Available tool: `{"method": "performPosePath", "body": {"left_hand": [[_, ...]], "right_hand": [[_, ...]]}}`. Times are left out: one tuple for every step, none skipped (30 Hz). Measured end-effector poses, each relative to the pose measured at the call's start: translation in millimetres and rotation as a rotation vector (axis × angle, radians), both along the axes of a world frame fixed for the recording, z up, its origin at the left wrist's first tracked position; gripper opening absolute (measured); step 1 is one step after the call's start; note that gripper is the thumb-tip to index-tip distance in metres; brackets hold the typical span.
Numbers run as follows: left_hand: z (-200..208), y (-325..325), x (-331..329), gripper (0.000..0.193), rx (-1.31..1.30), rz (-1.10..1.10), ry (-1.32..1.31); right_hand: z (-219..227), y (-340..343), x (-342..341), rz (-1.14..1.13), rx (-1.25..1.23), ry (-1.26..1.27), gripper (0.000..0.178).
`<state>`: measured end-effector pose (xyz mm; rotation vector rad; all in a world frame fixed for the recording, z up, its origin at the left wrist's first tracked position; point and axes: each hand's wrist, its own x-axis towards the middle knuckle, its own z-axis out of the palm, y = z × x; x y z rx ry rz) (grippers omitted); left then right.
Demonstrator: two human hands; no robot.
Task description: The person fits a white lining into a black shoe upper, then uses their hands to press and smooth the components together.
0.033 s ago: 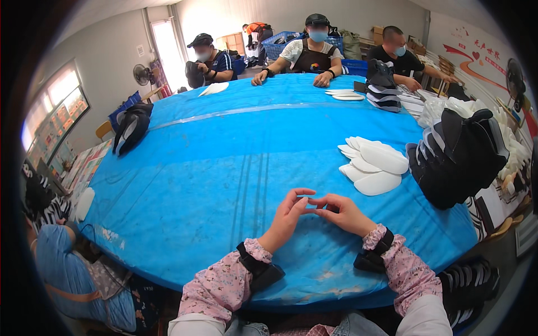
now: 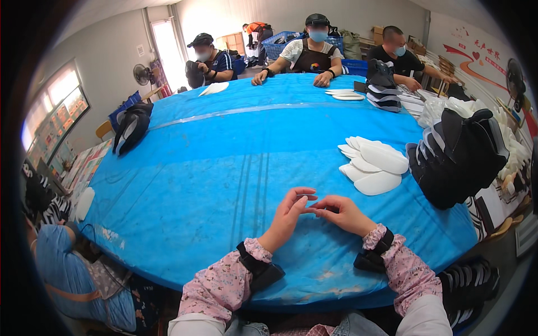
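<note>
Over the near part of the blue-covered table, my two hands meet at the fingertips. My left hand has its fingers curved and apart, with nothing visible in it. Loosely bent, my right hand has a small gap between thumb and forefinger, its tips at the left fingers. I see nothing held in it. Beyond my right hand lies a fanned pile of white insole-shaped pads. Right of that pile stands a stack of black shoe uppers with grey edging.
Three people sit along the far edge. More white pads and dark uppers lie there. A black upper rests at the left edge. At lower left is a person in blue. Blue baskets stand behind.
The fingers of my hands have shifted slightly where they meet; the right forefinger is a little lower. The pads and uppers are unmoved.
</note>
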<state>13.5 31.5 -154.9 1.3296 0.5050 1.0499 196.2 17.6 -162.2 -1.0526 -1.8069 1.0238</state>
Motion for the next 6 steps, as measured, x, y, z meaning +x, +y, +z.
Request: {"method": "performPosePath", "body": {"left_hand": [[1, 0, 1, 0.029, 0.014, 0.025, -0.009], [0, 2, 0, 0.029, 0.014, 0.023, -0.01], [-5, 6, -3, 0.03, 0.061, -0.048, 0.101], [-8, 9, -4, 0.03, 0.109, -0.119, 0.213], [-12, 12, -4, 0.031, 0.118, -0.133, 0.23], [-14, 13, -5, 0.031, 0.124, -0.147, 0.249]], "right_hand": [[-4, 1, 2, 0.019, -0.033, 0.029, 0.018], [-7, 2, 4, 0.018, -0.033, 0.029, 0.018], [-9, 3, 6, 0.024, -0.03, -0.033, 0.019], [-10, 4, 7, 0.03, -0.026, -0.094, 0.02], [-11, 4, 9, 0.033, -0.039, -0.125, 0.02], [-10, 4, 9, 0.036, -0.054, -0.152, 0.019]]}}
